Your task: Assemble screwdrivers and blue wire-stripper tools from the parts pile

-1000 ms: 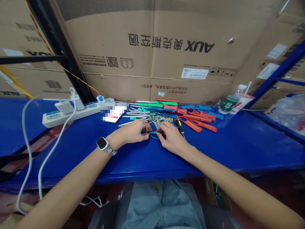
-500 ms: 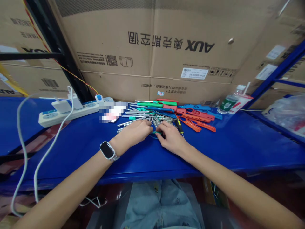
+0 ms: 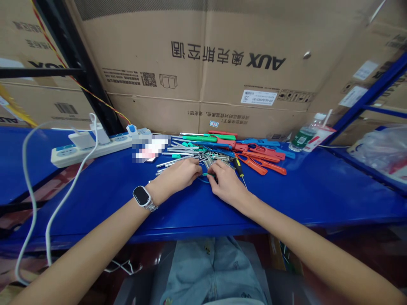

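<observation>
Okay, right hand [image 3: 224,180]: thumb and fingers narrowed, pinching a small green part [image 3: 205,174] low over the near side of the pile. Left hand [image 3: 187,173] just left of it, fingers curled in; can't tell whether it holds anything. Watch [image 3: 141,195] on left wrist. Thin blue loop [image 3: 203,181] just below the green part. Metal rods [image 3: 173,162] lie left and far of the hands, loose metal bits [image 3: 219,158] just beyond. Yellow-black screwdriver [image 3: 238,167] right of right hand; red handles [image 3: 265,155] farther right, blue handles [image 3: 281,149] behind those. Power strip [image 3: 95,149] far left, bottle [image 3: 299,140] and cup [image 3: 320,139] far right. All on blue table [image 3: 286,199]; big cardboard box [image 3: 203,93] stands behind.
</observation>
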`<state>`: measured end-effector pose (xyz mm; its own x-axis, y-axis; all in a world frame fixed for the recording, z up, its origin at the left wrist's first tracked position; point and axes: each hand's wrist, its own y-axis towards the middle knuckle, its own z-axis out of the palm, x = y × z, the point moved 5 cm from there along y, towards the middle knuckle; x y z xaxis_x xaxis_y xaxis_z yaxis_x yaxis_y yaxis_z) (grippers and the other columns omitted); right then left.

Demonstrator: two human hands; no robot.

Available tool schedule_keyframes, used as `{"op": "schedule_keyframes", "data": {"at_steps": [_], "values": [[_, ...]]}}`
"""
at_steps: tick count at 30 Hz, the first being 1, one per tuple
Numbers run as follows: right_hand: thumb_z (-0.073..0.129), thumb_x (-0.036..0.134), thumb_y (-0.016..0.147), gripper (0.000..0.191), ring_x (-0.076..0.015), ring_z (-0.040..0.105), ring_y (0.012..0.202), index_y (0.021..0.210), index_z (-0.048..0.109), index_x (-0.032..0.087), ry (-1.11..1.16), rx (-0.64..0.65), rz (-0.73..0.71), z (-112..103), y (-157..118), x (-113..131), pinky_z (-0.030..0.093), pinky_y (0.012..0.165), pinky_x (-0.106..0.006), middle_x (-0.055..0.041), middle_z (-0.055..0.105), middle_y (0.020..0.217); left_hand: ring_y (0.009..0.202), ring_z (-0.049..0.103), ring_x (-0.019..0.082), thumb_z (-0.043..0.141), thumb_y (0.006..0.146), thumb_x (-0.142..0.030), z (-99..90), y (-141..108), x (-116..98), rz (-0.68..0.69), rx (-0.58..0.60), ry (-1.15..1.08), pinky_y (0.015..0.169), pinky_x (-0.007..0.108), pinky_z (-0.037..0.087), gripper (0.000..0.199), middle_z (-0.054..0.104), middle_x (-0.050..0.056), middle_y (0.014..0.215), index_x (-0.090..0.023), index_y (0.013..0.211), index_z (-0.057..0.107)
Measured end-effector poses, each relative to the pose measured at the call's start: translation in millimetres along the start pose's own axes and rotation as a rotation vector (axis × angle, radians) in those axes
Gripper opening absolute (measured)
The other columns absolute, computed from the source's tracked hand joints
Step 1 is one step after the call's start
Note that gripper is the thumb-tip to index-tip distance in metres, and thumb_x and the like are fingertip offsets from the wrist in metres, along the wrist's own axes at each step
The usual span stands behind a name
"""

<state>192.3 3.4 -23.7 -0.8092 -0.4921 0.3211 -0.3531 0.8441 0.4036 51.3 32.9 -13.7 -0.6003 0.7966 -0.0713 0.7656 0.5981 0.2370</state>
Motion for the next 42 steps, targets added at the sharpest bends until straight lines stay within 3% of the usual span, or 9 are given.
{"op": "schedule_keyframes", "data": {"at_steps": [4,9,21,32,42], "values": [[0.060,0.014,0.092,0.008,-0.0223,0.062,0.089,0.097,0.066,0.017,0.013,0.036,-0.021,-1.2,1.1,0.8,0.049,0.083,-0.037,-0.0078,0.062,0.099,0.081,0.061,0.019,0.050,0.097,-0.011,0.4,-0.9,-1.4,0.024,-0.022,0.023,0.074,0.032,0.046,0.023,0.064,0.009,0.091,-0.014,0.091,0.072],[0.058,0.013,0.094,0.011,-0.0213,0.063,0.091,0.094,0.068,0.017,0.080,-0.011,-0.033,-1.8,-0.6,-0.7,0.051,0.085,-0.036,-0.0078,0.063,0.100,0.080,0.061,0.019,0.050,0.096,-0.010,2.5,-2.0,-2.3,0.028,-0.043,0.053,0.073,0.031,0.046,0.023,0.063,0.008,0.089,-0.014,0.090,0.071],[0.066,0.013,0.089,0.005,-0.0200,0.061,0.083,0.091,0.065,0.018,0.004,0.031,-0.014,-3.6,2.4,0.1,0.046,0.075,-0.033,-0.0056,0.063,0.095,0.082,0.061,0.019,0.049,0.096,-0.008,3.6,-4.5,-2.9,0.003,-0.048,0.045,0.075,0.032,0.047,0.023,0.063,0.009,0.093,-0.014,0.090,0.071],[0.061,0.011,0.090,0.007,-0.0188,0.058,0.079,0.089,0.061,0.018,0.070,-0.057,0.000,-1.4,0.3,-2.4,0.046,0.073,-0.033,-0.0048,0.060,0.091,0.080,0.059,0.018,0.048,0.097,-0.009,5.8,-6.0,-1.8,-0.015,-0.076,0.061,0.072,0.031,0.047,0.024,0.061,0.008,0.091,-0.015,0.090,0.070],[0.059,0.011,0.091,0.014,-0.0173,0.057,0.075,0.082,0.066,0.018,0.036,0.036,-0.060,-3.8,1.7,0.4,0.042,0.070,-0.030,-0.0035,0.059,0.086,0.086,0.061,0.020,0.045,0.099,-0.010,0.3,-7.0,-8.3,-0.045,-0.041,0.037,0.077,0.032,0.048,0.027,0.063,0.010,0.097,-0.013,0.090,0.070]]}}
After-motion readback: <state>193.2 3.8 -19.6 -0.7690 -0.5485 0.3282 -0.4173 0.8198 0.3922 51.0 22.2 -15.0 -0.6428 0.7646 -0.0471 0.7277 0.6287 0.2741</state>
